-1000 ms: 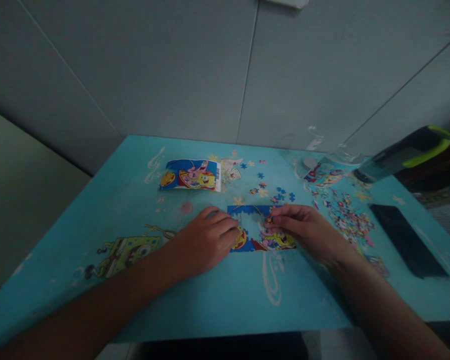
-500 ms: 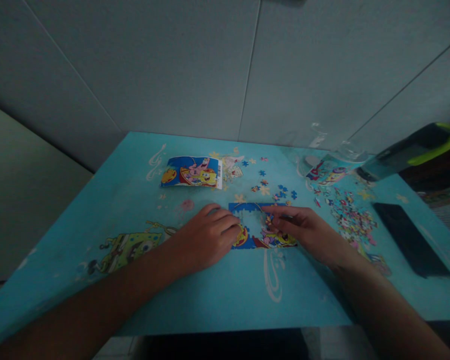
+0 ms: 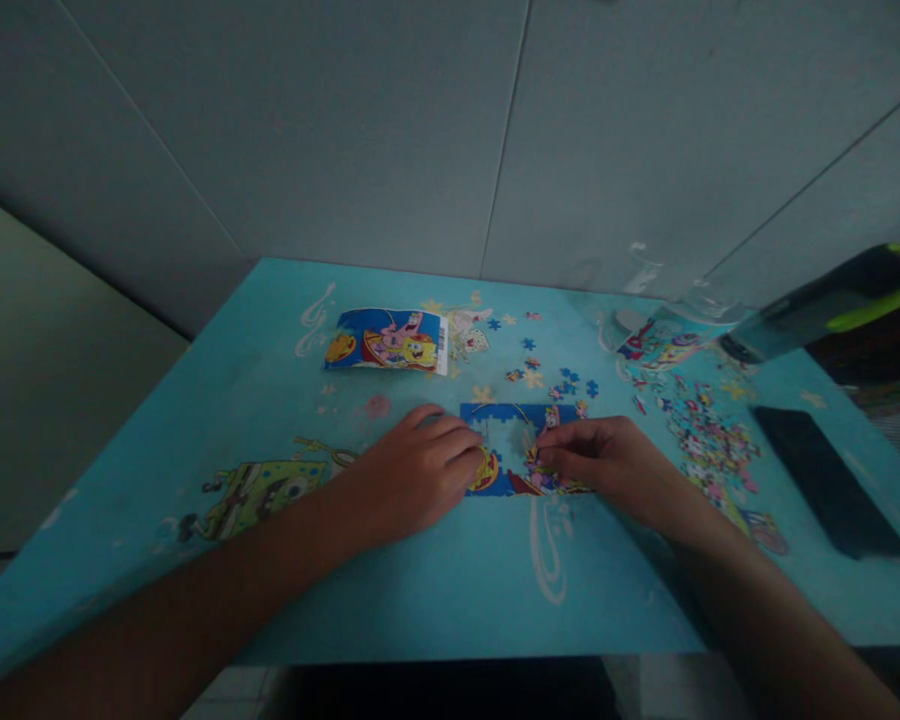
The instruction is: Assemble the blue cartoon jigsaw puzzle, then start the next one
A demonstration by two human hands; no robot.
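The right hand, its index outstretched a moment ago, now draws its fingers together on the partly built puzzle just beneath them, suggesting fitting, whatever they pinch hidden, while the left hand rests curled at its left edge, grip unclear.

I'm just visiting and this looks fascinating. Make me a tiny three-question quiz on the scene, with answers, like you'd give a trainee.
1. True or false: a gap shows inside the puzzle, whose left end is by the left hand.
2. Which is nearer the heap of loose pieces: A, the left hand; B, the right hand?
3. Fill in: the picture card beyond the left hand has a mostly ___ background.

Key: 1. True. 2. B. 3. Blue.
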